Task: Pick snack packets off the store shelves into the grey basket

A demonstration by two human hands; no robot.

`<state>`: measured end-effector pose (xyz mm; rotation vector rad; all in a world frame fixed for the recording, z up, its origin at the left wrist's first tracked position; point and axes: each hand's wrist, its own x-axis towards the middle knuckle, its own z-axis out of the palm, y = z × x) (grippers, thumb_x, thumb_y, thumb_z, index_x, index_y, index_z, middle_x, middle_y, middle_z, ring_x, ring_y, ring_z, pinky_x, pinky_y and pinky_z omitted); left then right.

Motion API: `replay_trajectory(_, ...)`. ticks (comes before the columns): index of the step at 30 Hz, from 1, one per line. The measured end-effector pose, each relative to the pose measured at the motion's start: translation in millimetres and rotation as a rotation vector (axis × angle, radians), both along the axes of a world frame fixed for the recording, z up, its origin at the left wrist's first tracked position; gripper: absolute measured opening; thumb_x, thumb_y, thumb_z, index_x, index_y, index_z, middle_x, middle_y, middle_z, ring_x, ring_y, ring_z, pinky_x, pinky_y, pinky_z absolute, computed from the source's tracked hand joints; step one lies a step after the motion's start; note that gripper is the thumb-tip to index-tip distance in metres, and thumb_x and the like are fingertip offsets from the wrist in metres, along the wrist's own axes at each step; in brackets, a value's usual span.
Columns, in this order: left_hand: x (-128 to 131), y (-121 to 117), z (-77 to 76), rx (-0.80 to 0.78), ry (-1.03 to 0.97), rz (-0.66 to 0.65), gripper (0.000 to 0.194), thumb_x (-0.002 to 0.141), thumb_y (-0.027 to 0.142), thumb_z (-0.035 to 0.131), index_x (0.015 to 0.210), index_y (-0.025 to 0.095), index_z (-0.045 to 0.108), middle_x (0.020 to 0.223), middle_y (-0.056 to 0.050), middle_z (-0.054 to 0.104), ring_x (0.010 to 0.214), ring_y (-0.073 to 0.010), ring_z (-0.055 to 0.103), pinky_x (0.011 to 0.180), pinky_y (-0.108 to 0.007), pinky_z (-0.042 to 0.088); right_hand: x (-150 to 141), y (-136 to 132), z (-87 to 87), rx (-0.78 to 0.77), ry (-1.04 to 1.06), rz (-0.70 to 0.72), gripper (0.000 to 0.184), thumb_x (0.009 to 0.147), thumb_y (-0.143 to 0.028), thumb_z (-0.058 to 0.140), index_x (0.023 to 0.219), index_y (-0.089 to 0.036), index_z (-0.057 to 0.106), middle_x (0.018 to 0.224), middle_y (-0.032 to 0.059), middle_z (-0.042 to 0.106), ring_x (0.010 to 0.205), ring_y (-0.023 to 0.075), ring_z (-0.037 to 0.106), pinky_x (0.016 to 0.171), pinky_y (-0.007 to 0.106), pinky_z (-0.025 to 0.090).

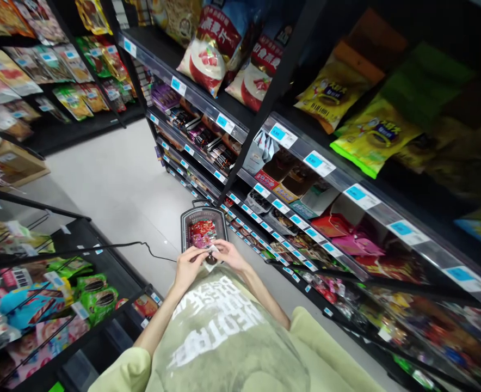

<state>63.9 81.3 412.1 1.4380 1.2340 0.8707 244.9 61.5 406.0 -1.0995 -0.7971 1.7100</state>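
Observation:
In front of my shirt, my left hand and my right hand pinch a small packet between them. The packet looks white with a dark brown patch; its print is too small to read. Fingers of both hands are closed at its upper edge. Just beyond my hands is a dark grey shopping basket, low down near the floor. Red packages and a pinkish-purple package lie inside it. My hands hide the near end of the basket.
A tall shelf with price tags runs along the right, holding bagged cereal and yellow snack bags. On the left stands a lower rack of snack bags. A black cable crosses the aisle floor.

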Motion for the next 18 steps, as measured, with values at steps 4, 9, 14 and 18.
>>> replay_trajectory(4, 2, -2, -2.0, -0.088, 0.052, 0.014, 0.028, 0.081, 0.044, 0.068, 0.082, 0.018, 0.077, 0.076, -0.004, 0.072, 0.058, -0.0144, 0.062, 0.056, -0.025, 0.051, 7, -3, 3.0, -0.001, 0.000, 0.118, 0.051, 0.057, -0.029, 0.091, 0.102, -0.020, 0.070, 0.097, 0.0029, 0.073, 0.089, 0.0176, 0.067, 0.086, 0.031, 0.052)
replay_trajectory(9, 5, -1, -4.9, -0.228, -0.060, 0.001, 0.042, 0.082, 0.048, 0.065, 0.110, 0.017, 0.070, 0.101, -0.010, 0.076, 0.084, -0.0226, 0.073, 0.077, -0.034, 0.060, 13, -4, -12.9, -0.092, -0.048, 0.030, 0.051, 0.058, -0.031, 0.090, 0.104, -0.019, 0.071, 0.092, 0.0044, 0.075, 0.079, 0.0190, 0.070, 0.070, 0.030, 0.056)
replay_trajectory(14, 0, -2, -6.4, -0.252, -0.155, -0.057, 0.045, 0.086, 0.046, 0.058, 0.120, 0.016, 0.062, 0.122, -0.014, 0.069, 0.099, -0.0241, 0.072, 0.090, -0.039, 0.058, 56, 11, -57.1, -0.240, -0.025, -0.491, 0.040, 0.065, -0.034, 0.085, 0.098, -0.018, 0.069, 0.090, 0.0039, 0.075, 0.076, 0.0174, 0.070, 0.072, 0.030, 0.059)
replay_trajectory(18, -9, -6, -5.0, -0.263, -0.112, -0.050, 0.037, 0.086, 0.045, 0.057, 0.109, 0.017, 0.067, 0.114, -0.013, 0.073, 0.093, -0.0244, 0.073, 0.089, -0.040, 0.058, 118, 42, -81.9, -0.296, -0.076, -0.803, 0.017, 0.075, -0.026, 0.076, 0.082, -0.020, 0.061, 0.086, 0.0043, 0.071, 0.090, 0.0188, 0.070, 0.087, 0.033, 0.059)
